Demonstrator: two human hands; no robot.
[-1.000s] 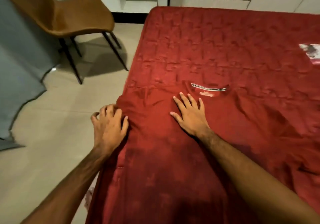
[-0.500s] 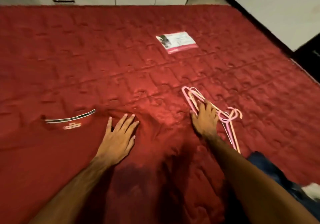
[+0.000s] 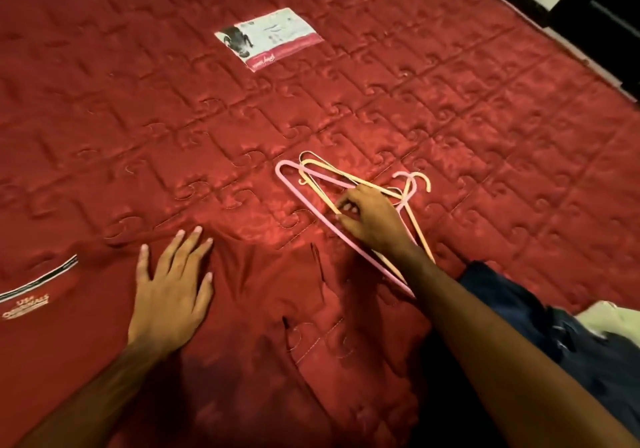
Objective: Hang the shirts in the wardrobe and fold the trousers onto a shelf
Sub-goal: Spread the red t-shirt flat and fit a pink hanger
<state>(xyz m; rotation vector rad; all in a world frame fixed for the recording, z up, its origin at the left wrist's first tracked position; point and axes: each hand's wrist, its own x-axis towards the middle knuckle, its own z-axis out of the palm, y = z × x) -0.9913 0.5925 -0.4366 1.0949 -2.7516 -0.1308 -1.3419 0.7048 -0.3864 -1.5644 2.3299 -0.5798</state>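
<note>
A red shirt (image 3: pixel 242 309) lies spread flat on the red quilted mattress (image 3: pixel 173 118), its striped collar and printed label at the left edge. My left hand (image 3: pixel 173 288) presses flat on the shirt's shoulder with fingers spread. To the right lies a small stack of pink and cream plastic hangers (image 3: pixel 311 184), hooks pointing right. My right hand (image 3: pixel 372 221) rests on top of the hangers, its fingertips curling onto a cream hanger bar. Dark blue trousers (image 3: pixel 540 330) lie crumpled at the lower right, partly hidden by my right forearm.
A white and pink printed label (image 3: pixel 270 37) is on the mattress further back. The mattress's right edge (image 3: pixel 588 63) runs diagonally, with pale floor and a dark object beyond it. Something pale (image 3: pixel 609 316) lies next to the trousers.
The view swung right from the mattress's left edge to the hangers. My left hand shifted onto the shirt's shoulder. My right hand reached the hangers and its fingers now curl onto a bar.
</note>
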